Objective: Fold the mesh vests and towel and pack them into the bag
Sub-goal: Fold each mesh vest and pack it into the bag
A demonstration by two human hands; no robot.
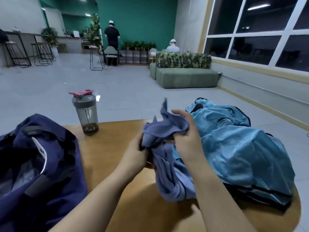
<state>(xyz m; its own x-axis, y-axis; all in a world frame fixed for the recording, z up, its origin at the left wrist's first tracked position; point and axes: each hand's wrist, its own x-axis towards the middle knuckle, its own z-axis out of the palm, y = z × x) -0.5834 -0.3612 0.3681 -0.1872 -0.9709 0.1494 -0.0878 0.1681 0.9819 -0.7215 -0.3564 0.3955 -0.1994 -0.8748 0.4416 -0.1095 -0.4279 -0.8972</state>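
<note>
Both hands hold the towel (168, 148) above the middle of the table (108, 144). The left hand (135, 156) grips the crumpled purple-blue cloth from the left side, its fingers curled into the folds. The right hand (187, 139) grips the top part of the towel from the right, fingers bent over the upper edge and thumb pressed into the cloth. The two hands are close together, with only the bunched towel between them. The lower end of the towel hangs down and touches the table near the person.

To the right of the hands, the vests (242, 151) lie in one loose, unfolded light-blue heap with dark trim on the right part of the table, just beside the towel. The bag (41, 164), dark navy, sits on the left side with its top open. A bottle (87, 114) with a grey lid and pink cap stands upright at the far edge of the table, between the bag and the hands.
</note>
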